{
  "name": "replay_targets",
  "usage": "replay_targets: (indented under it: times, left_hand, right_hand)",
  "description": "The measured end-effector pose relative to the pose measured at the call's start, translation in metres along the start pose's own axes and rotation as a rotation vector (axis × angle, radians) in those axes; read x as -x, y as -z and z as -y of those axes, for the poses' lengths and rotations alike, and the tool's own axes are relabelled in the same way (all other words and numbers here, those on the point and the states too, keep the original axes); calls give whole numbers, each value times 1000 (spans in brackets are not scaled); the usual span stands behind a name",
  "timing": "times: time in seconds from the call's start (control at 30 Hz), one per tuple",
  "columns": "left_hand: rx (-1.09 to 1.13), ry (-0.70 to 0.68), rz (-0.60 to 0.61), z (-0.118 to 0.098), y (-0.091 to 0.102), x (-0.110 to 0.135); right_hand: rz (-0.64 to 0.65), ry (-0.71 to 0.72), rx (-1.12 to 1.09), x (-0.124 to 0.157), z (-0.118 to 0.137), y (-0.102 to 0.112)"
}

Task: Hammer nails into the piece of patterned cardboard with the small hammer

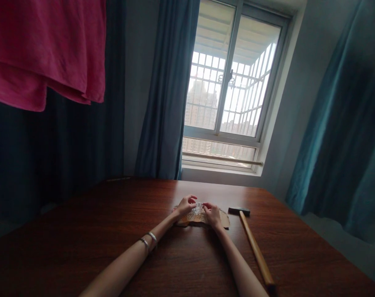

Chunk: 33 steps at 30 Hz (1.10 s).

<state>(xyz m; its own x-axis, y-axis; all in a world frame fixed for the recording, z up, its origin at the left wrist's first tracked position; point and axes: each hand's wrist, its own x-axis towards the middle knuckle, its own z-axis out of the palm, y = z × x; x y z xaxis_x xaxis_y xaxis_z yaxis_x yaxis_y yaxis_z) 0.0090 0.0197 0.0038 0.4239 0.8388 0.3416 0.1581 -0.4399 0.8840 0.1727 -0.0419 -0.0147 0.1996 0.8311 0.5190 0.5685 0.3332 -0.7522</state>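
Observation:
A flat, irregular piece of light wood point(224, 220) lies on the dark wooden table point(82, 231), with several thin metal nails standing upright in it point(199, 207). My left hand point(185, 205) rests on the wood's left part, fingers curled in a pinch at the nails. My right hand point(212, 213) lies on the wood just right of the nails, fingers also curled toward them. What the fingertips pinch is too small to make out. Two silver bangles point(149, 241) circle my left wrist.
A hammer with a black head point(238, 211) and a long wooden handle point(255, 249) lies on the table right of the wood. Behind the table is a barred window point(229, 90) between blue curtains. Pink cloth point(48, 49) hangs at the upper left.

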Motion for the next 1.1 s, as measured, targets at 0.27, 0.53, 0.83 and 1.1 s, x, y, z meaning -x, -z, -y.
replay_targets:
  times: [0.27,0.53,0.83,1.1]
  left_hand:
    - [-94,-89,130,-9,-5,-3]
    - [-153,-119,228,-5,-8,-13]
    - [-186,-94,180,2,-10,-16]
    - [-175,-64,161,1,-11,-13]
  right_hand:
    - [15,14,21,2,2,1]
    - [-6,3,40,4,1,-1]
    - [6,23,11,6,9,1]
    - [-9,21,-14,7,13,1]
